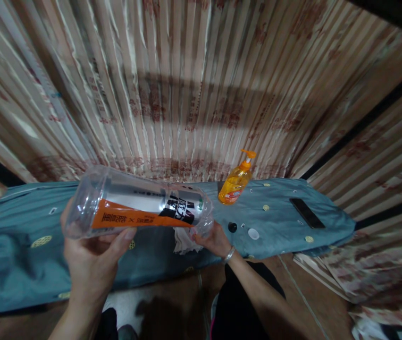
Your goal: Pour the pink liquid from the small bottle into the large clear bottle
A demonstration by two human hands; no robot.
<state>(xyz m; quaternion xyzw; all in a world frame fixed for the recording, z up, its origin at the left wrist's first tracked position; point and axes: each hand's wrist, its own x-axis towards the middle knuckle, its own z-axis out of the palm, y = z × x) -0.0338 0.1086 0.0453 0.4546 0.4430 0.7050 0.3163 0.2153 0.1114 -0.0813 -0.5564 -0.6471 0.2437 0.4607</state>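
A large clear plastic bottle (130, 208), with a silver and orange label, lies sideways in the air between my hands. My left hand (93, 255) is closed around its base end from below, thumb along the near side. At the neck end, my right hand (215, 240) grips the bottle; the bottle's mouth is hidden by the fingers. Under the bottle, close to my right fingers, a crumpled white cloth (184, 242) shows in part; whether those fingers touch it I cannot tell.
A teal bedspread (151, 259) covers the long surface. On it stand or lie an orange pump bottle (235, 184), a small black cap (232, 227), a white disc (253, 233) and a black phone (307, 213). Patterned curtains (194, 94) hang behind; dark poles (367, 113) slant at the sides.
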